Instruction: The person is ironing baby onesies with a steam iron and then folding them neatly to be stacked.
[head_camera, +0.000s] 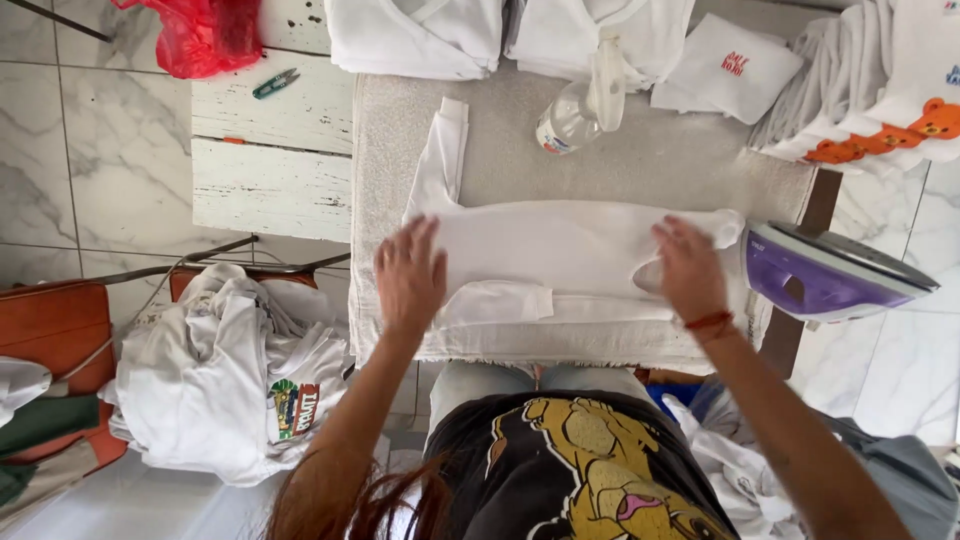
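A small white garment (560, 250) lies flat on the grey padded ironing surface (660, 160), one sleeve stretched toward the far side and one folded along the near edge. My left hand (410, 275) presses flat on its left end, fingers spread. At the garment's right end, my right hand (690, 268), with a red string at the wrist, rests palm down. A purple and white iron (825, 272) stands just right of my right hand, untouched.
A clear spray bottle (580, 110) lies on the pad's far side. Folded white clothes (420, 35) are stacked at the back, more with orange bear prints (880, 140) at the right. A heap of white garments (220, 380) sits on a chair at the left. A white wooden board (270, 150) holds small clippers (275, 83).
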